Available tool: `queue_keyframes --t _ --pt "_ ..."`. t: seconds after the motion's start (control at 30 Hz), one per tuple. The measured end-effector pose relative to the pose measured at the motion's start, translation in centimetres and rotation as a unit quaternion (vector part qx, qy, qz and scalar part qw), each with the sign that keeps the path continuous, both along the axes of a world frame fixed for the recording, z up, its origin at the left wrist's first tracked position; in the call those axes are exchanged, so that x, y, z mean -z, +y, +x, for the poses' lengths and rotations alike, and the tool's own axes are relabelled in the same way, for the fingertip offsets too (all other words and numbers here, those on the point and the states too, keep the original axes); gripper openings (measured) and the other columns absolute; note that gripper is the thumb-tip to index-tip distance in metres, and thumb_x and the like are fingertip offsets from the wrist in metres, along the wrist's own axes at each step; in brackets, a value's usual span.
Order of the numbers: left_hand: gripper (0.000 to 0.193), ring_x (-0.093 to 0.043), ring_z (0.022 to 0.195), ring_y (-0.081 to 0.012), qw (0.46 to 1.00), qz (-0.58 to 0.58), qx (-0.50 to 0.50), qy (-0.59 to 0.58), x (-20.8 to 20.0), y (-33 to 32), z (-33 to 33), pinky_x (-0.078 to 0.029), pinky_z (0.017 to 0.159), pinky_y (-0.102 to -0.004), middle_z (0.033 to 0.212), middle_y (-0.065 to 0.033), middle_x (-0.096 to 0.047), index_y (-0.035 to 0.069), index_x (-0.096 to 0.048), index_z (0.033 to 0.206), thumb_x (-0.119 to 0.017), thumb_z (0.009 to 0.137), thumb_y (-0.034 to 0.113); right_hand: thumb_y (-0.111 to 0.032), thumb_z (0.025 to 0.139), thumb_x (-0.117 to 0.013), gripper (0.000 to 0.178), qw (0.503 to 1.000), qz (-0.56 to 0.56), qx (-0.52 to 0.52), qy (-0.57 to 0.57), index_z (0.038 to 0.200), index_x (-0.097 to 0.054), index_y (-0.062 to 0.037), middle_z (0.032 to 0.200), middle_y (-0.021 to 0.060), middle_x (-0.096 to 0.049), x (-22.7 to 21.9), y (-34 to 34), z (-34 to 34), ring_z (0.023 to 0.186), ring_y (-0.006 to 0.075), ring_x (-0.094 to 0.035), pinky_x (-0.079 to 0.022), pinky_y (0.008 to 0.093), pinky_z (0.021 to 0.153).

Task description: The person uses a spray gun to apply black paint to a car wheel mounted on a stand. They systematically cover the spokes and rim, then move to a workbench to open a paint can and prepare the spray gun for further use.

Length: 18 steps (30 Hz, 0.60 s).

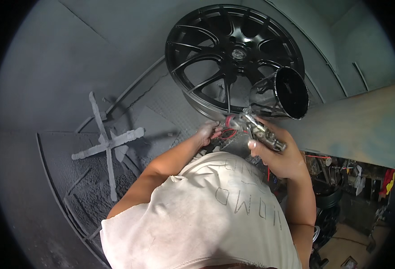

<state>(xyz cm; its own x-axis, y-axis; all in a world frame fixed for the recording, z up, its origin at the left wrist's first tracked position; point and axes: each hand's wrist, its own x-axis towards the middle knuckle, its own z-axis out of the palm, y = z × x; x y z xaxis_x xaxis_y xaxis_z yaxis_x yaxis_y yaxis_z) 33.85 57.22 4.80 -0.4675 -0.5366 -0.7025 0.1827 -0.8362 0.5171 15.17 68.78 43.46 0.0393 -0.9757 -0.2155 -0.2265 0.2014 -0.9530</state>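
A metal spray gun (264,132) with a dark, paint-streaked cup (264,96) on top is gripped in my right hand (276,154). The cup's round mouth faces right and its inside looks black. My left hand (208,133) is at the red-ringed front end of the gun, its fingers bent together. What those fingers pinch, if anything, is too small to tell. Red cord-like loops hang just below the ring. Beyond both hands a glossy black multi-spoke wheel rim (228,85) lies face up, partly covered by the cup.
At the left stands a cross-shaped stand (109,144) with grey-coated arms. Grey walls (94,49) curve around the rim. A pale panel (354,127) runs along the right. Below it are cluttered shelves (358,184) and dark stacked wheels or tyres (328,199).
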Motion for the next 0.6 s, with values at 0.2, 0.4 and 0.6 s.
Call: queue_keyframes --t 0.2,0.4,0.6 --pt "0.016 -0.061 0.076 -0.0126 0.994 -0.013 -0.101 -0.042 0.3 -2.1 2.5 -0.055 0.06 -0.0257 0.096 -0.003 -0.064 0.012 -0.059 0.11 -0.05 0.098 0.012 -0.011 0.09 -0.072 0.049 0.985 -0.035 0.125 0.117 0.136 -0.057 0.0015 0.115 0.0213 -0.07 2.0 -0.8 -1.3 0.106 0.0213 -0.068 -0.049 0.0329 0.095" --pt "0.017 -0.06 0.085 -0.0116 0.982 -0.045 -0.172 -0.069 -0.9 -8.3 6.5 -0.054 0.071 -0.0275 0.098 0.0006 -0.062 0.014 -0.06 0.11 -0.047 0.101 0.019 -0.008 0.094 -0.068 0.045 0.963 -0.124 0.153 0.182 0.136 -0.056 0.0009 0.117 0.0176 -0.07 2.0 -2.5 -3.1 0.104 0.0211 -0.066 -0.048 0.031 0.094" --pt "0.015 -0.056 0.078 -0.0127 0.977 -0.064 -0.159 -0.125 -2.5 -8.6 5.2 -0.053 0.069 -0.0296 0.094 0.0011 -0.059 0.016 -0.057 0.111 -0.051 0.104 0.029 -0.011 0.094 -0.069 0.047 0.984 -0.067 0.119 0.117 0.137 -0.055 0.0014 0.099 0.0122 -0.07 1.3 -2.5 -2.0 0.085 0.0148 -0.062 -0.05 0.0297 0.083"
